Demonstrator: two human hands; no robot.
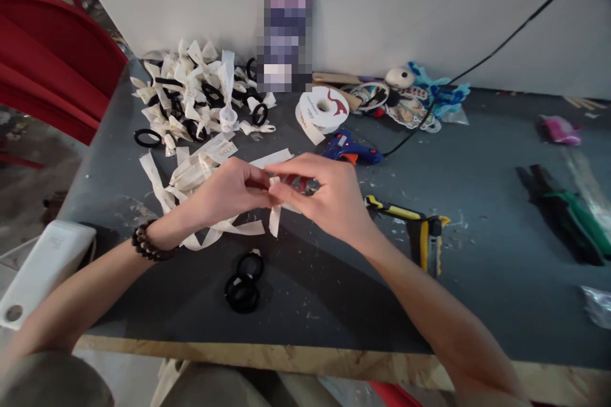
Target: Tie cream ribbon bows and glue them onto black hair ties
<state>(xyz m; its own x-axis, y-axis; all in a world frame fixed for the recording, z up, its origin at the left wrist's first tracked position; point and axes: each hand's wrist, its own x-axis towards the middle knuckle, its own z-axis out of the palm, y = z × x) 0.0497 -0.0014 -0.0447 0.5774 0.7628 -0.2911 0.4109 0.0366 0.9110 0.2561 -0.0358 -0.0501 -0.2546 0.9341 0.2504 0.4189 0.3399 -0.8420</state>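
Observation:
Over the middle of the table, my left hand (233,187) and my right hand (324,191) meet with their fingertips pinched on a short white ribbon (274,221). One end of the ribbon hangs below the fingers; the rest is partly hidden by them. Under and beside my left hand lie loose white ribbon strips (191,172). Several black hair ties (242,292) lie nearer the front edge. Past my right hand rests a blue glue gun (351,147) with a black cord, and behind it stands a ribbon spool (322,111).
A pile of white bows with black hair ties (191,95) fills the back left. Yellow-and-black cutters (405,213) lie right of my right hand, green-handled pliers (568,216) farther right. A white power bank (50,270) sits at the left edge. A pixelated object (285,41) leans on the wall.

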